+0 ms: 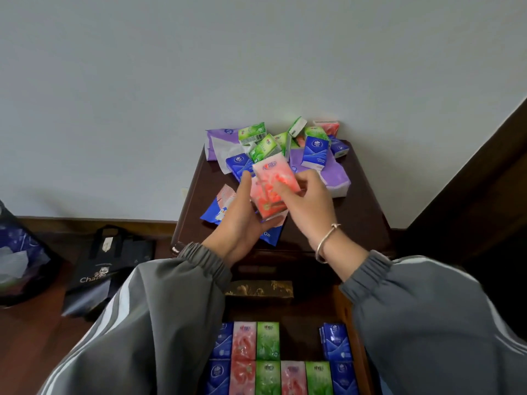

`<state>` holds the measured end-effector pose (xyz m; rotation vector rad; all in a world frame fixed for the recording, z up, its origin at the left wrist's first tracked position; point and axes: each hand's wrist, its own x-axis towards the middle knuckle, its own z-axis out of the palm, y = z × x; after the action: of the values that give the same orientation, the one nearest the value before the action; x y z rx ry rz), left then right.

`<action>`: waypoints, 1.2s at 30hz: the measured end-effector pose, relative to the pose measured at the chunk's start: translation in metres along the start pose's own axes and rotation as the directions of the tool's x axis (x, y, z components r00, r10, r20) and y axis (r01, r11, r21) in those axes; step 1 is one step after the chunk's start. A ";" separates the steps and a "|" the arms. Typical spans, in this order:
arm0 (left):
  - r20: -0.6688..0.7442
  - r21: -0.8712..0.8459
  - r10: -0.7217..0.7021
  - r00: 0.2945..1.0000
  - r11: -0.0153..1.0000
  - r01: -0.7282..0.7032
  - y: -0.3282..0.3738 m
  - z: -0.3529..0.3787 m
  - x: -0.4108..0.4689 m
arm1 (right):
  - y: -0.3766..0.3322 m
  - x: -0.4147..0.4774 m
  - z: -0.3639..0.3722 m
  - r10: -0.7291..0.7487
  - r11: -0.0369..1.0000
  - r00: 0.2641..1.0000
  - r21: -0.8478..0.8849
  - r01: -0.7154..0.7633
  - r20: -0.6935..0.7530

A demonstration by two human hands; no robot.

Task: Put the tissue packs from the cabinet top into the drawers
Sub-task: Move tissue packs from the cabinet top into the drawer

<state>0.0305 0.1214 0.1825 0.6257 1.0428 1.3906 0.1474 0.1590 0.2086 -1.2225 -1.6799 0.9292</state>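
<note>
Two hands hold a pink tissue pack above a dark wooden cabinet, with an open drawer of sorted packs below.

The cabinet top (356, 212) stands against a pale wall, its back half strewn with loose tissue packs (285, 143) — green, blue, pink and larger purple ones. Below, nearer the viewer, the open drawer (296, 337) holds upright packs in neat rows of blue, pink and green. A black bag (114, 263) sits on the floor to the left. Grey sleeves frame the scene. The left hand (245, 220) cups the pink tissue pack (272, 189) from beneath while the right hand (306, 203), a bracelet (328, 240) on its wrist, pinches the pack's right edge — both sets of fingers closed on it.
</note>
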 end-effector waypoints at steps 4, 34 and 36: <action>0.001 0.047 0.042 0.999 0.998 -0.042 -0.002 -0.026 -0.008 | 0.005 -0.009 0.020 -0.134 0.937 0.976 -0.300 0.181 0.173; -0.301 -0.058 0.155 0.941 0.982 -0.180 -0.001 -0.102 -0.001 | 0.032 0.138 -0.021 0.030 0.892 0.988 -0.442 -0.095 -0.152; -0.307 -0.055 0.152 0.940 0.983 -0.177 -0.002 -0.102 -0.001 | 0.040 0.148 -0.029 0.148 0.873 0.972 -0.439 -0.215 -0.183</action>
<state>-0.0566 0.0982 0.1352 0.4560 1.1870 1.7064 0.1622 0.3140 0.2123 -1.7444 -1.7419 0.5434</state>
